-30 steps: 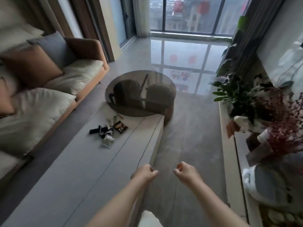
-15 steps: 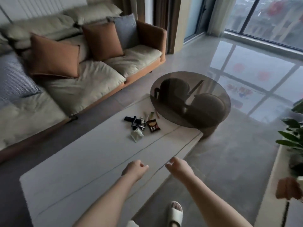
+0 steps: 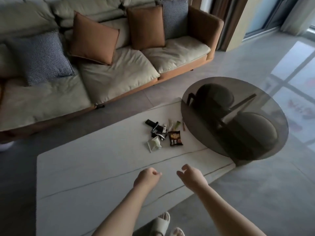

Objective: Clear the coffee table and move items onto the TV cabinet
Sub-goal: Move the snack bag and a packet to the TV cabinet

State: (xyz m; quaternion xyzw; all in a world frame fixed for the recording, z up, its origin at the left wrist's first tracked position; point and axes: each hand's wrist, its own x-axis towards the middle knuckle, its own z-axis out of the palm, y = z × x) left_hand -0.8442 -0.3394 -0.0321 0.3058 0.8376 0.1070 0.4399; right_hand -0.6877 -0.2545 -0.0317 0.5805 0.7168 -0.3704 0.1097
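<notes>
Head view shows a small heap of items (image 3: 162, 133) lying far across the coffee table (image 3: 81, 167), well ahead of both hands and just beside the round glass top (image 3: 255, 150). The left hand (image 3: 146, 178) and right hand (image 3: 191, 175) hover empty with fingers loosely curled, the right somewhat nearer. The dark snack packet (image 3: 175, 138) points lengthwise away from the person; its print is unreadable.
</notes>
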